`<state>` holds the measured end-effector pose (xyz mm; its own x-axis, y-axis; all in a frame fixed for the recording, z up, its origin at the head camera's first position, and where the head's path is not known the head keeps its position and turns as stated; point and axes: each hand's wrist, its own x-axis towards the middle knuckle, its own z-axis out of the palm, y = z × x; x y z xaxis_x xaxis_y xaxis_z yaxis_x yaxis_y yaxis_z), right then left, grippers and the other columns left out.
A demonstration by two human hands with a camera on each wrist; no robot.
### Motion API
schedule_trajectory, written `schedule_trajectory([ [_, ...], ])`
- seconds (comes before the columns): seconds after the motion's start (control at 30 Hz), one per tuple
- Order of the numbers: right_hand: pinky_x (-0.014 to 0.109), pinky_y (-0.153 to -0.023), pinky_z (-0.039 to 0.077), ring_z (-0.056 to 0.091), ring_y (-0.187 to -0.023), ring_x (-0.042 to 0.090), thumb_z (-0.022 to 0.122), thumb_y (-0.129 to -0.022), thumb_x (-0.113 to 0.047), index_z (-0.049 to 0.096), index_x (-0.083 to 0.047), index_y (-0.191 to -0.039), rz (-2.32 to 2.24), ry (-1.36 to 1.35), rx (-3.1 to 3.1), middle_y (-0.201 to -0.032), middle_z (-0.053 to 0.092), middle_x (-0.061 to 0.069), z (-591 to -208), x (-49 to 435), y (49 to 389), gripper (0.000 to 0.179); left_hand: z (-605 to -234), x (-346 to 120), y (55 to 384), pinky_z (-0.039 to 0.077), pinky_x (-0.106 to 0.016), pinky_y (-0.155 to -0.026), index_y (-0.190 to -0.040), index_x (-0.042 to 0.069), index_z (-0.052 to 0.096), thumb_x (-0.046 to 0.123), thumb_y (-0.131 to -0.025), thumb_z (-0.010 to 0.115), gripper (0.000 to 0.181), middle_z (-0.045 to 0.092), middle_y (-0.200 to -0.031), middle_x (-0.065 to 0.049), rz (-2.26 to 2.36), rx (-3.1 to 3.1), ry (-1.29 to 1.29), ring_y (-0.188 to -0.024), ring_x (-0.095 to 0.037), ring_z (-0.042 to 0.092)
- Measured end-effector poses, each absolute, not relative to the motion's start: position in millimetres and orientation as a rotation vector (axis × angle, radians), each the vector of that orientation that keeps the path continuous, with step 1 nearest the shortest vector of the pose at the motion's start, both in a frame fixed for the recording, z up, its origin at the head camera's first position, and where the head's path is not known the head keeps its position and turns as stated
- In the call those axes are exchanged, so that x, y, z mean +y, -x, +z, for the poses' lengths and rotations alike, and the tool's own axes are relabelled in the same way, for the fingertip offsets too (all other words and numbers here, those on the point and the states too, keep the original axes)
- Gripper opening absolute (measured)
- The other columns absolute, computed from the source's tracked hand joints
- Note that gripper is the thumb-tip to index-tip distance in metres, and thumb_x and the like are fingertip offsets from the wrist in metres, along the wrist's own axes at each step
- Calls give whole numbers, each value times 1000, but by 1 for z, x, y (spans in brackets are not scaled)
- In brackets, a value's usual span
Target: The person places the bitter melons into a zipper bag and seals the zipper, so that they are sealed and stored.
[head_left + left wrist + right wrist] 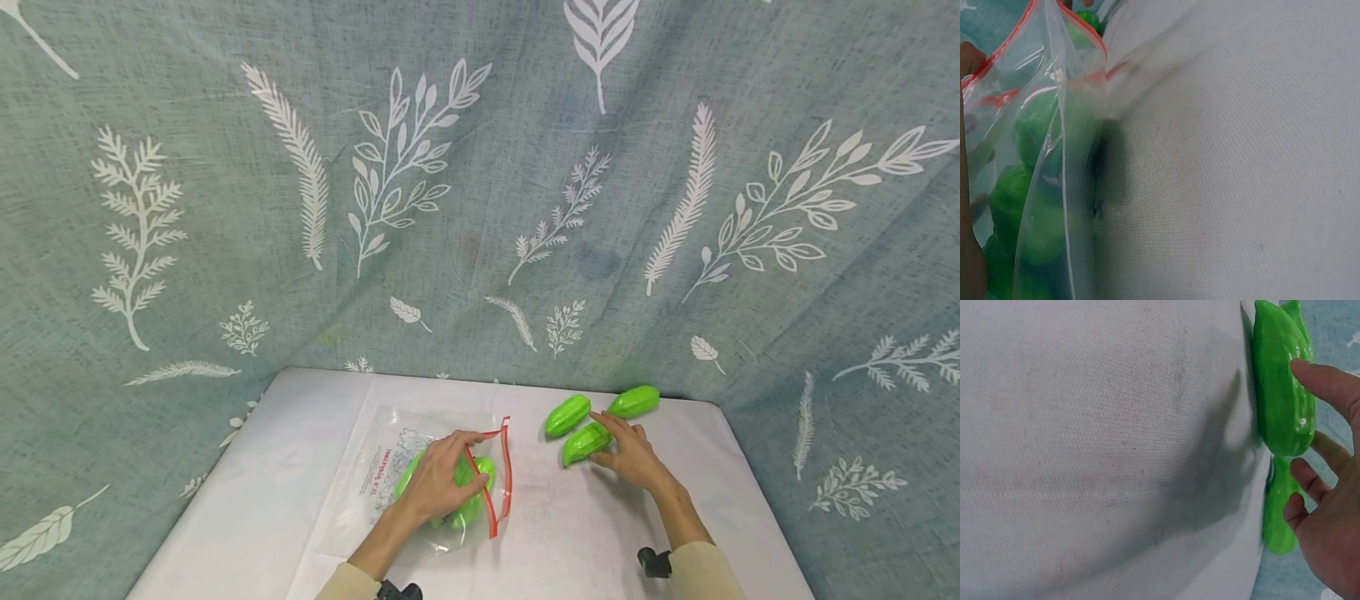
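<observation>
Plastic zip bag (348, 517): lies on the white-covered table (555, 542), its red zip (507, 467) facing the loose fruit, so the mouth sits on the right hand's side.
Bagged fruit (467, 512): ridged, green, inside near the mouth; their bulk probably weighs the thin film down.
Left hand (438, 482): grips the bag's upper lip by the red zip, which likely keeps the two lips apart.
Right hand (633, 457): thumb and fingers straddle the nearest green fruit (581, 447), thumb touching its side; whether they clamp it, I cannot tell.
Two other green fruit (567, 415): just beyond, close together by the leaf-printed cloth (450, 317), within easy reach.
Hands: apart, one at each place.
</observation>
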<state>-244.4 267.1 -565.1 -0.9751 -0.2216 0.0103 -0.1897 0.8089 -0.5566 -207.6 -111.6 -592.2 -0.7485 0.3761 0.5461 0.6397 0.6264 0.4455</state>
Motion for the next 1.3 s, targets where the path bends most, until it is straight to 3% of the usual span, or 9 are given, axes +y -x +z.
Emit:
schedule_trajectory([
  [0.2,75,-101,32,33,-135,51,79,-86,-23,44,-21,-153,-877,316,2927,-157,36,21,-567,266,245,75,-592,-112,208,50,-43,-97,-136,23,57,46,-83,75,60,66,-123,6,-876,-2456,807,-111,-10,62],
  [0.47,70,-100,36,39,-129,46,79,-86,-17,50,-21,-148,-879,297,2940,-148,44,21,-569,263,243,69,-593,-112,208,50,-44,-97,-136,22,58,45,-83,76,61,66,-123,5,-869,-2442,815,-111,-10,62],
  [0.83,62,-101,40,44,-122,36,81,-84,-21,64,-14,-135,-869,243,2936,-134,53,13,-569,262,243,54,-590,-111,206,51,-45,-95,-136,21,57,43,-82,77,61,65,-124,8,-838,-2433,819,-110,-12,63],
  [1.3,59,-105,40,46,-126,36,81,-85,-23,63,-12,-133,-971,239,2909,-127,55,10,-571,259,241,52,-591,-111,207,51,-44,-96,-136,21,57,44,-82,77,62,65,-124,8,-839,-2436,813,-111,-11,63],
])
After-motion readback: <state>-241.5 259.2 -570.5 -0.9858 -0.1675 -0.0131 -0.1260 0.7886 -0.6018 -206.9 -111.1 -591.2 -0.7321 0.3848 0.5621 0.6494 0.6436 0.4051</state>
